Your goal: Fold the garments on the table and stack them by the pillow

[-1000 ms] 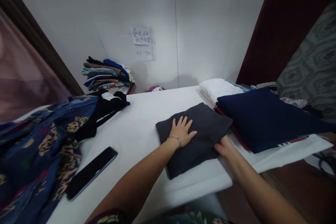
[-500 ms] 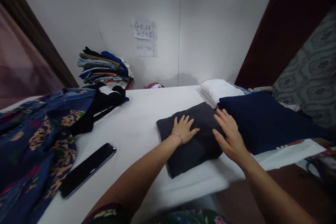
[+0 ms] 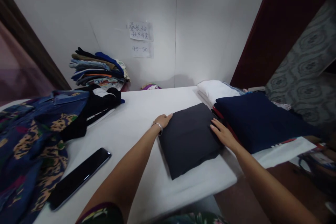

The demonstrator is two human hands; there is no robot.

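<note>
A dark grey folded garment (image 3: 193, 140) lies flat on the white table between my hands. At its far left corner is my left hand (image 3: 163, 120), a bracelet on the wrist. The thumb rests on the cloth and the other fingers close round the edge, partly hidden. Along the opposite edge lies my right hand (image 3: 223, 134), its fingers stretched out on the cloth and its thumb not clearly seen. Just beyond that hand is a navy blue folded garment (image 3: 259, 122).
A black phone (image 3: 78, 178) lies on the white table (image 3: 139, 106) at the left. Beside it spreads a patterned denim jacket (image 3: 36, 136), with black clothing behind. A clothes stack (image 3: 98, 68) stands by the wall. White folded cloth (image 3: 216, 89) sits at the back right.
My left hand has slid from the top of the grey garment to its far left corner. The right hand has come down onto the right edge. The view has shifted slightly.
</note>
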